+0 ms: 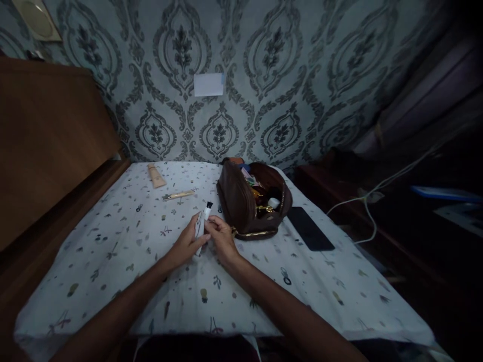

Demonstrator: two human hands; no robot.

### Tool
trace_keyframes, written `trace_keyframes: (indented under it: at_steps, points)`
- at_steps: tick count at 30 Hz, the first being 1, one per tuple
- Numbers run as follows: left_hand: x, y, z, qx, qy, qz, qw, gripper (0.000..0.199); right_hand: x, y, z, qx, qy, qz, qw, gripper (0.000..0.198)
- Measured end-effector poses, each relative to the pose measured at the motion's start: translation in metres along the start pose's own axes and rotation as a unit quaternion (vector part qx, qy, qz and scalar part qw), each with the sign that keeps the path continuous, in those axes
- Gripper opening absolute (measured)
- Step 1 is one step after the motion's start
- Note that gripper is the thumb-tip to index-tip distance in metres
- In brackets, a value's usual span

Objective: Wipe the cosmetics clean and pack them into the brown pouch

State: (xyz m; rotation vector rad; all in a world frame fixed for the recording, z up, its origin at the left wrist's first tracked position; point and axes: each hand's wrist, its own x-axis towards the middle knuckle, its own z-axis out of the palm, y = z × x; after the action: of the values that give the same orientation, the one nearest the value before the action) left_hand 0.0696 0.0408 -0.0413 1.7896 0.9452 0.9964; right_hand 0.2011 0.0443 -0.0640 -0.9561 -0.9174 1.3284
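Observation:
My left hand (189,237) is closed around a slim white tube with a black tip (199,229), held upright just above the table. The tip could be a cap or short bristles; I cannot tell which. From the other side, the fingers of my right hand (222,238) pinch the tube near its upper part. To the right of both hands stands a brown bag (237,201), unzipped, with several small items inside, among them a white cap-like piece (273,202). Beyond my left hand lie a slim gold-coloured stick (178,195) and a beige squeeze tube (156,176).
A black phone-like slab (310,229) lies right of the bag. The table has a white patterned cloth (132,296). Brown wooden furniture (53,146) borders it on the left. White cables (372,221) hang at the right, and a patterned wall (219,40) stands behind.

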Motion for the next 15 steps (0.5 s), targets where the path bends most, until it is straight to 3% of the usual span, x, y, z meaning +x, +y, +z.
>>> trace_keyframes:
  at_steps: [4,7,10,12,15]
  points:
    - [0.001,0.004,-0.013,0.005,-0.045,-0.052,0.998,0.056,0.002,-0.011,-0.004,-0.047,0.006,-0.044,0.998,0.033]
    - [0.003,0.006,-0.025,0.013,-0.055,-0.046,0.997,0.04,0.003,-0.022,-0.007,-0.077,0.022,-0.078,0.994,0.034]
    - [0.005,0.007,-0.032,0.024,-0.063,-0.047,0.997,0.027,0.003,-0.034,-0.01,-0.095,-0.004,-0.096,0.991,0.034]
    - [0.006,0.006,-0.034,0.042,-0.028,-0.066,0.996,0.042,0.0,-0.041,-0.011,-0.13,-0.034,-0.105,0.985,0.03]
    - [0.008,0.006,-0.035,0.064,0.087,-0.116,0.987,0.057,-0.008,-0.049,-0.011,-0.195,-0.051,-0.123,0.972,0.023]
